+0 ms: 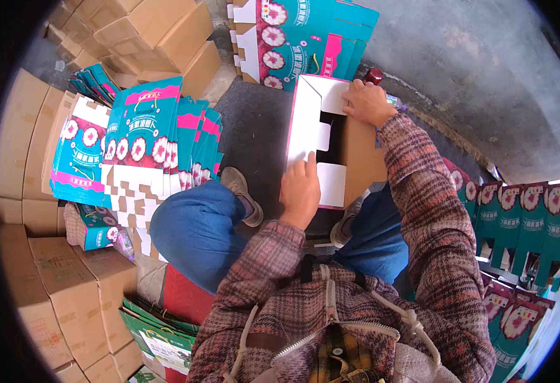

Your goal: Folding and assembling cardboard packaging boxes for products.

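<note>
Between my knees stands a cardboard box (303, 115), its opening facing up, with white inner flaps and a brown side. A long white panel runs down its left, with a small white tab at the middle of the opening. My left hand (301, 191) lies on the near end of that white panel, fingers stretched out along it. At the far right corner, my right hand (368, 104) has its fingers bent over the box's edge by a white flap. The inside of the box is dark, and its contents cannot be made out.
Flat teal printed cartons (141, 127) lean in a pile at the left; more teal cartons (312, 38) lie beyond the box. Brown boxes (158, 38) are stacked far left. Teal packages (522, 217) line the right. Green bags (165, 338) sit near left. A dark red-capped object (374, 76) stands behind my right hand.
</note>
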Tool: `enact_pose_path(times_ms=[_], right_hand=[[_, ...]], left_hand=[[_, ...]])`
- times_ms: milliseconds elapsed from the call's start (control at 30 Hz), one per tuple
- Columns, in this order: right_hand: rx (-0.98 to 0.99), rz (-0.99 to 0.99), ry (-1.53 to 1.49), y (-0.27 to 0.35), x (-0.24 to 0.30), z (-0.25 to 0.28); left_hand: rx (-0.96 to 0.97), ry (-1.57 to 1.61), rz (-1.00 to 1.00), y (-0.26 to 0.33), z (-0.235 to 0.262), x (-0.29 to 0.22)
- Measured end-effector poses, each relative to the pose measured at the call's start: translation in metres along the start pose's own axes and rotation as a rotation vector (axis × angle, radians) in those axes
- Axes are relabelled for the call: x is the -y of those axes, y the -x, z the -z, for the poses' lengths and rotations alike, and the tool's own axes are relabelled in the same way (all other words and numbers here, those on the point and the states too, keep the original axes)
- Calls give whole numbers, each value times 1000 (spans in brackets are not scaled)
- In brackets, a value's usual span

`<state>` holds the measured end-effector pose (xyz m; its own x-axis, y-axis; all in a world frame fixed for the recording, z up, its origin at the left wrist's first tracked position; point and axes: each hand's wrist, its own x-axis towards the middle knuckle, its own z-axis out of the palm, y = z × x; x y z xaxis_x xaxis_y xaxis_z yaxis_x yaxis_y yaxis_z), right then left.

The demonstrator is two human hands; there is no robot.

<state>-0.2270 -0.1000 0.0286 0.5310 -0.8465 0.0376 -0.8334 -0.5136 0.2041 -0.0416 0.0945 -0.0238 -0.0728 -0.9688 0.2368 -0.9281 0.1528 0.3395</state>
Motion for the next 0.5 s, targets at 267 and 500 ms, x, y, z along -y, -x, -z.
enact_pose_path(times_ms=[267, 500], right_hand=[[39, -65, -25, 8, -1, 0], [139, 30, -14, 48, -17, 4]], left_hand=[[19, 278, -303, 35, 6, -52], [76, 176, -319, 51, 24, -16]])
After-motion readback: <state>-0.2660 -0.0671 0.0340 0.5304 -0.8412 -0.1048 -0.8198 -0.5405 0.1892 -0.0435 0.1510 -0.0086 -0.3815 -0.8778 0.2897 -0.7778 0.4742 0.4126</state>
